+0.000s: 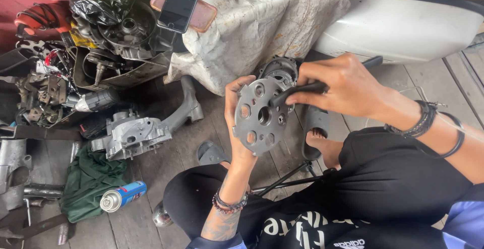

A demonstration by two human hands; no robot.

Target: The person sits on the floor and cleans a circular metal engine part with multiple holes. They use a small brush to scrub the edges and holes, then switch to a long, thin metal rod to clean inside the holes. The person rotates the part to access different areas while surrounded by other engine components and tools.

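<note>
A round, grey cast-metal plate [259, 115], pierced with a ring of circular holes around a larger central bore, is held upright above the lap, with the grip of the left hand [237, 123] clasped around its left rim. A black-handled tool [307, 88] is grasped in the clenched right hand [343, 87], its tip set against the face of the plate. Behind the plate a domed grey metal housing [278, 70] is partly seen. The floor [151, 219] is made of worn, dark wooden planks. On it, towards the left, a ribbed aluminium engine casing [132, 135] is laid beside a crumpled green cloth [89, 181] and a blue-and-white spray can [122, 196] lying on its side. At the far left edge oily machine parts and wires [45, 82] are piled. A stained pale sheet [252, 22] is draped at the top, with a dark phone [179, 3] resting on it, and a smooth white panel [403, 27] is seen at the upper right.
</note>
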